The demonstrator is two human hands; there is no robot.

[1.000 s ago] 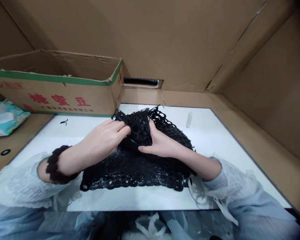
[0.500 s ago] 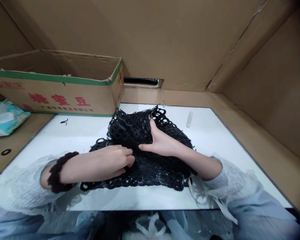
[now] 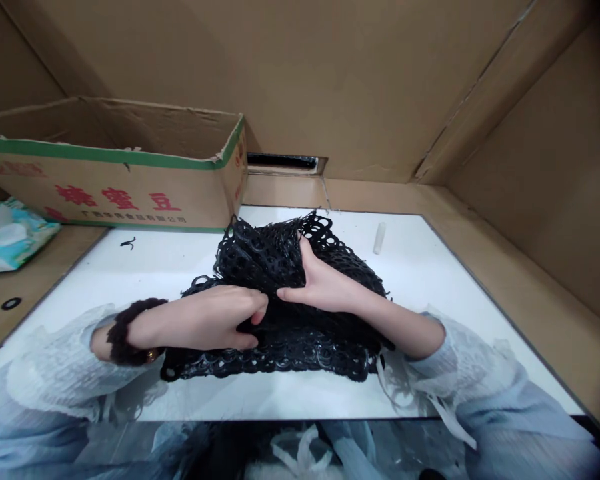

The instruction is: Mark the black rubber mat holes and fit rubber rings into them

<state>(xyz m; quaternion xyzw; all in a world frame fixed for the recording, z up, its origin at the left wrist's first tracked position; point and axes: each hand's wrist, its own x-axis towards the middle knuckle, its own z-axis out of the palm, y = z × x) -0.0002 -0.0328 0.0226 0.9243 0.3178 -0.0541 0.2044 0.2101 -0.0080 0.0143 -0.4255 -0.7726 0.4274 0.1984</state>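
Observation:
A black sheet (image 3: 260,250) full of round holes, looking like rubber, lies in a bunched, folded heap of layers. My right hand (image 3: 325,277) grips the raised upper fold; its thumb points left in front and its other fingers go into or behind the layers, mostly hidden. Over the left part of the heap is my left hand (image 3: 225,317), back of the hand up. Its fingers are bent, with the thumb apart from them and the black material visible in the gap. A dark hair tie (image 3: 130,333) circles my left wrist.
Beneath the heap is a white board (image 3: 405,267). A cardboard box (image 3: 145,190) with a green rim stands at back left, beside a tissue pack (image 3: 17,233). A clear small tube (image 3: 379,238), a black scrap (image 3: 129,243) and a black ring (image 3: 11,304) lie around. Cardboard walls (image 3: 360,87) surround the board.
My left hand has shifted slightly up, and its thumb has parted from the bent fingers. My right hand and the black sheet look almost the same.

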